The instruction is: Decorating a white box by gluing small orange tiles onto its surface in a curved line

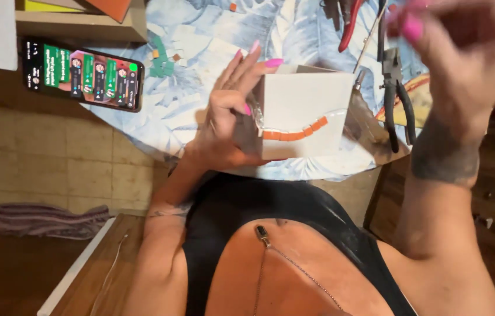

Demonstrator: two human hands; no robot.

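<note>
The left hand (230,117) holds a white box (303,114) by its left edge, over the near side of the bench (165,105). Its grip is closed on the box: the thumb and lower fingers wrap the corner, while the upper fingers stretch out almost straight along the top edge, pink nails pointing up and to the right. The box stands tilted with one flat face toward the camera. On that face runs a wavy line of small orange tiles (294,132), rising from lower left to upper right, with a shiny clear strip going on beyond them toward the right edge.

The right hand (464,47) is raised close to the camera at the upper right, blurred. Its fingertips are pinched together near the top edge of the picture, but whether anything sits between them cannot be told. It is well apart from the box.

The bench is covered by a pale blue cloth with a leaf pattern. A phone (83,73) with a lit screen lies at its left edge. Pliers (396,93) with dark handles lie just right of the box, and a red-handled tool (349,26) lies beyond them. A few loose tile bits (158,58) are scattered near the phone.
</note>
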